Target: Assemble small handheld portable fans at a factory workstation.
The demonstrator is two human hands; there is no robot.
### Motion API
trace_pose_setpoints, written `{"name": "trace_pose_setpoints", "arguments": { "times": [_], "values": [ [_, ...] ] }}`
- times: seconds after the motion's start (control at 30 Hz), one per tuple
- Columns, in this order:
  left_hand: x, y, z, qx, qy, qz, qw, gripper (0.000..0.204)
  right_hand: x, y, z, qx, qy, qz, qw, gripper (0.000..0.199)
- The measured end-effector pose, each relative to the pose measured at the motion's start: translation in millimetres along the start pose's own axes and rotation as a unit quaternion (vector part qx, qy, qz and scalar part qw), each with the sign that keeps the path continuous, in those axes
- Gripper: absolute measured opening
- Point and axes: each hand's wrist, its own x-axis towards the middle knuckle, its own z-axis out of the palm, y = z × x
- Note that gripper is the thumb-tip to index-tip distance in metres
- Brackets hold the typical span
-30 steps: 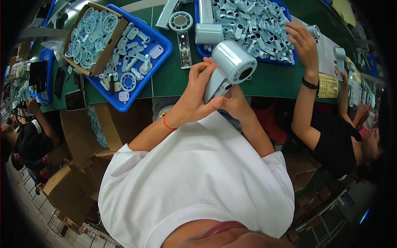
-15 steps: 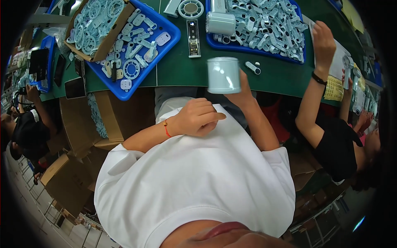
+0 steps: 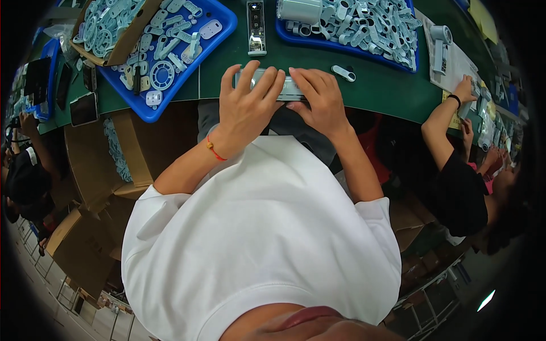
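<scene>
Both of my hands hold a pale, glossy casing (image 3: 290,90) crosswise at the near edge of the green table. My left hand (image 3: 250,102) curls its fingers over the left end, and my right hand (image 3: 319,102) grips the other end with thumb and fingers. Much of the casing is hidden under the fingers, so its full shape does not show. Just beyond my left hand stands a narrow, long housing (image 3: 256,28) with a dark circuit board in it. To the right of my right hand lies a small pale blue clip-like part (image 3: 343,73).
A blue tray (image 3: 152,112) with loose pale parts and a cardboard box (image 3: 124,48) is at left. Another blue tray (image 3: 364,50) full of small parts, with a pale cylinder (image 3: 300,11), lies ahead. At right a co-worker's hand (image 3: 465,88) rests near papers.
My left hand has risen from my shirt to the casing. The cylinder-shaped pale piece in my right hand is now held low between both hands. The co-worker's raised hand came down. The view shifted slightly.
</scene>
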Motion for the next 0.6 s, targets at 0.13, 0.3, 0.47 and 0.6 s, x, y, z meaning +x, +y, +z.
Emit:
{"name": "trace_pose_setpoints", "arguments": {
  "times": [0.13, 0.3, 0.47, 0.6],
  "values": [
    [-1.8, -3.7, 11.2, -0.024, 0.061, 0.008, 0.998, 0.053, -4.1, -2.4, 7.0, -0.032, 0.058, -0.009, 0.998, 0.058],
    [0.1, -2.5, 3.1, -0.048, 0.033, -0.004, 0.998, 0.049, 2.0, -6.5, -6.0, 0.030, 0.005, 0.031, 0.999, 0.054],
    [3.2, 0.9, 3.5, -0.091, 0.033, -0.042, 0.994, 0.044, -1.1, -5.5, 1.7, 0.092, 0.041, 0.051, 0.994, 0.049],
    [2.9, 2.3, 0.6, -0.100, 0.025, -0.049, 0.993, 0.052, -6.0, -5.9, 6.1, 0.089, 0.066, 0.044, 0.993, 0.047]
  ]
}}
